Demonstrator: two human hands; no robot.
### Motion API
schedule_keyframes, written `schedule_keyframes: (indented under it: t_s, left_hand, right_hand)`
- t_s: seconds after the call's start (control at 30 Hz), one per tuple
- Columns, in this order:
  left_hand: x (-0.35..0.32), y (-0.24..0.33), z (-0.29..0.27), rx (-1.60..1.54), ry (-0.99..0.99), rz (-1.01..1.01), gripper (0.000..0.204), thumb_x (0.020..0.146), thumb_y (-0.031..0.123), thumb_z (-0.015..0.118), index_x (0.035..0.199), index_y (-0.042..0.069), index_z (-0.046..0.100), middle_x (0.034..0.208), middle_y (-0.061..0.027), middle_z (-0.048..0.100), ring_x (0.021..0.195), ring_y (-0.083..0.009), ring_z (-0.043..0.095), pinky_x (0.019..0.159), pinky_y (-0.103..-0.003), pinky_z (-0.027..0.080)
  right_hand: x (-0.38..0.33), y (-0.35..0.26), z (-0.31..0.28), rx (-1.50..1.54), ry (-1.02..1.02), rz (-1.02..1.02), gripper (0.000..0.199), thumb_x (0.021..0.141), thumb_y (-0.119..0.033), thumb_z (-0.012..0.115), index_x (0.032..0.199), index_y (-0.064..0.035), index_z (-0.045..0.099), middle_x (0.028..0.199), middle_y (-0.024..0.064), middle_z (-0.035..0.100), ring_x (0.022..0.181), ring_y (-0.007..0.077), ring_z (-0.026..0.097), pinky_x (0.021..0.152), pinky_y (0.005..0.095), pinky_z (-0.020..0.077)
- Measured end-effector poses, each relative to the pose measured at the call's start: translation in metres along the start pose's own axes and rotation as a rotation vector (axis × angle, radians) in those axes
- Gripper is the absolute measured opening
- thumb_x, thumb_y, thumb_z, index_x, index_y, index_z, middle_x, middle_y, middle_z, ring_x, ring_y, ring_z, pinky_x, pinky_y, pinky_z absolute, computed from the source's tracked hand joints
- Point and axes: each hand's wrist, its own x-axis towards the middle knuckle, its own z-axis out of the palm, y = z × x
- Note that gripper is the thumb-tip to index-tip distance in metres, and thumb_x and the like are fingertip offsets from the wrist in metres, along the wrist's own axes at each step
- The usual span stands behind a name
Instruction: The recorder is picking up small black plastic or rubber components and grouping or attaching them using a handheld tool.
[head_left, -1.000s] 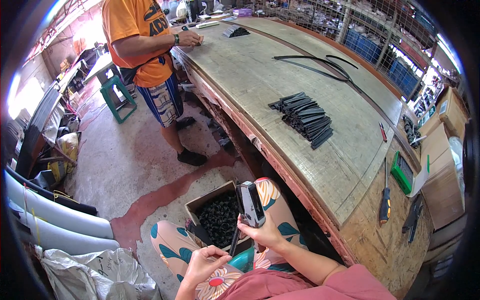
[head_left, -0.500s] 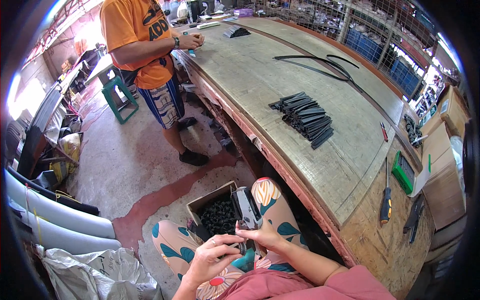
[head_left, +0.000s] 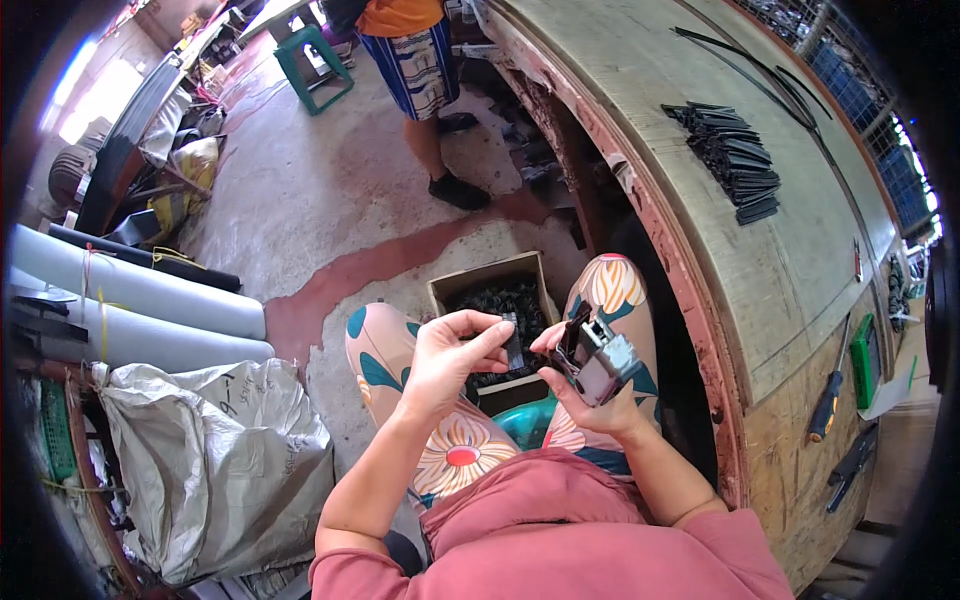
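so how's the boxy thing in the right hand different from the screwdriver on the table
The boxy device is blocky, while the screwdriver is long and slim. The device is gripped in the right hand; the screwdriver lies untouched on the table. The device is grey and black, the screwdriver's handle black and yellow. Both have dark parts.

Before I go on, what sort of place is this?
Most likely a workshop or small factory: a long worktable bears a pile of black strips, a screwdriver lies at the right, and large pale rolls are stacked at the left.
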Motion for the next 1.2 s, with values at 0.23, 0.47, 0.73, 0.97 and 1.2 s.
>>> schedule_keyframes:
  t_s: [0.23,0.47,0.73,0.97,1.2]
  left_hand:
    - [-0.004,-0.005,0.005,-0.003,-0.036,-0.002,0.017,0.08,0.013,0.069,0.088,0.001,0.062,0.071,-0.0028,0.061,0.062,-0.0084,0.06,0.056,-0.02,0.052]
    - [-0.003,-0.009,0.006,-0.012,-0.06,-0.007,0.016,0.08,0.012,0.069,0.088,0.001,0.061,0.074,-0.0046,0.063,0.062,-0.0097,0.061,0.056,-0.022,0.053]
    - [-0.007,-0.013,0.01,-0.064,-0.021,-0.063,0.018,0.08,0.012,0.069,0.092,0.001,0.062,0.078,-0.0063,0.065,0.065,-0.0135,0.065,0.055,-0.024,0.054]
    - [-0.009,-0.021,0.013,-0.095,-0.009,0.006,0.017,0.08,0.008,0.067,0.093,-0.002,0.06,0.087,-0.0093,0.064,0.071,-0.0166,0.065,0.061,-0.027,0.056]
    - [-0.011,-0.025,0.017,-0.047,0.007,0.133,0.015,0.08,0.003,0.065,0.092,-0.004,0.059,0.09,-0.0111,0.063,0.074,-0.015,0.064,0.067,-0.027,0.056]
  right_hand:
    - [-0.004,-0.003,-0.003,-0.138,-0.081,-0.022,0.028,0.075,0.003,0.065,0.099,0.0003,0.05,0.093,0.0106,0.057,0.086,0.0166,0.057,0.075,0.0268,0.0461]
    - [-0.003,-0.008,0.0,-0.208,-0.069,-0.044,0.025,0.075,0.005,0.063,0.098,0.0,0.053,0.088,0.0077,0.059,0.082,0.0142,0.057,0.075,0.0259,0.0455]
    - [-0.002,-0.008,0.011,0.046,0.106,0.322,0.025,0.074,0.001,0.065,0.097,-0.0004,0.054,0.083,0.0057,0.061,0.076,0.0119,0.06,0.067,0.0252,0.0482]
    - [0.001,-0.012,0.012,0.07,0.145,0.491,0.022,0.075,-0.001,0.064,0.095,0.0009,0.056,0.084,0.0053,0.061,0.076,0.0105,0.06,0.067,0.0239,0.049]
    - [-0.001,-0.004,0.014,0.058,0.16,0.414,0.021,0.075,-0.001,0.064,0.094,0.0005,0.055,0.084,0.0052,0.061,0.075,0.01,0.06,0.066,0.0236,0.0488]
